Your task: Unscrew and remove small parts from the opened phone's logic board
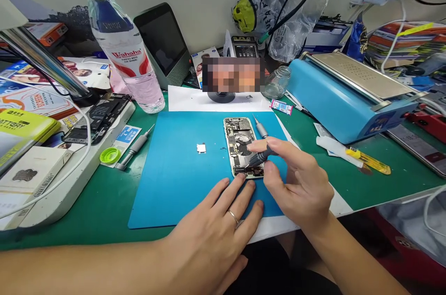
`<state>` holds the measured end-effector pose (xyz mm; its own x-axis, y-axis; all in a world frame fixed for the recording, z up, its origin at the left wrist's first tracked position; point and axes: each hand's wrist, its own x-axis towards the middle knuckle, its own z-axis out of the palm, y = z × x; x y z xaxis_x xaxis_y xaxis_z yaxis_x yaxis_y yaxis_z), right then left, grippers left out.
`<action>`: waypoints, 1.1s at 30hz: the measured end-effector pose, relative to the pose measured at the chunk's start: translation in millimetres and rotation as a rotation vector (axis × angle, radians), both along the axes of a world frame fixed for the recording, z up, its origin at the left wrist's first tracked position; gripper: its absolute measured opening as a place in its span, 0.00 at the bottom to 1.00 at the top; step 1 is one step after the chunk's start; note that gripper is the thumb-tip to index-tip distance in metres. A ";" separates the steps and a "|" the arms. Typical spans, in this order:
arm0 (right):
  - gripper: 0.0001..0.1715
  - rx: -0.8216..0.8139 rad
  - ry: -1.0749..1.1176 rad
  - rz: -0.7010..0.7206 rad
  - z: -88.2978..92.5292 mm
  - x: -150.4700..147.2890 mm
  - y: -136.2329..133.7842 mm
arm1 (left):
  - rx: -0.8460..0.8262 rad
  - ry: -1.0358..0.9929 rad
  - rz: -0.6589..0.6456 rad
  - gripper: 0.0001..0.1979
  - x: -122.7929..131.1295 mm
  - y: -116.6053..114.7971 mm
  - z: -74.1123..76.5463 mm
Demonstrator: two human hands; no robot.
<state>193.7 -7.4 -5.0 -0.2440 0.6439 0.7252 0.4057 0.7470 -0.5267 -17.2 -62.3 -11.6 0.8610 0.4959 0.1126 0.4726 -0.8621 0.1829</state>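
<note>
An opened phone [240, 137] with its inner parts bare lies on a blue mat [177, 179]. Fingers spread, my left hand [223, 220] rests flat on the mat, its fingertips at the phone's lower edge. Between thumb and fingers, my right hand [296, 179] grips a dark grey screwdriver [259, 158], which slants down over the lower part of the phone. The tip is too small to make out clearly. A second, grey screwdriver [260, 128] lies beside the phone's upper right edge. Left of the phone sits a small silvery metal piece [201, 147], with tiny dark bits between them.
At the left stand a water bottle [125, 49] and a white case bearing another opened phone [99, 118]. A third screwdriver [135, 147] lies near a green cap [110, 155]. At the right are a blue machine [320, 95], a glass jar [278, 82] and a yellow-handled tool [369, 160].
</note>
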 end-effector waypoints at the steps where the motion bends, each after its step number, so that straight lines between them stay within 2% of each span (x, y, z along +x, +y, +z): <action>1: 0.42 -0.003 -0.006 0.016 0.3 0.1 0.0 | -0.001 0.002 0.000 0.37 0.1 0.0 0.2; 7: 0.43 0.051 -0.042 -0.043 1.8 0.9 3.1 | 0.009 0.005 0.013 0.37 0.0 1.2 3.1; 12: 0.41 -0.034 -0.022 0.033 0.8 -0.6 1.8 | -0.009 0.030 -0.001 0.37 -0.8 2.3 8.0; 18: 0.42 0.019 -0.091 -0.048 1.5 -1.2 4.5 | 0.006 -0.007 0.012 0.39 0.1 0.0 0.4; 23: 0.44 -0.089 -0.031 -0.002 -2.6 0.4 2.4 | 0.005 0.010 0.000 0.39 0.1 1.9 3.0; 27: 0.45 -0.041 -0.027 -0.013 -4.3 0.0 3.4 | 0.003 0.025 -0.004 0.38 -0.1 3.0 8.2; 33: 0.47 -0.028 0.003 -0.064 -6.4 -1.9 3.5 | 0.001 -0.003 -0.018 0.38 -0.4 3.7 6.1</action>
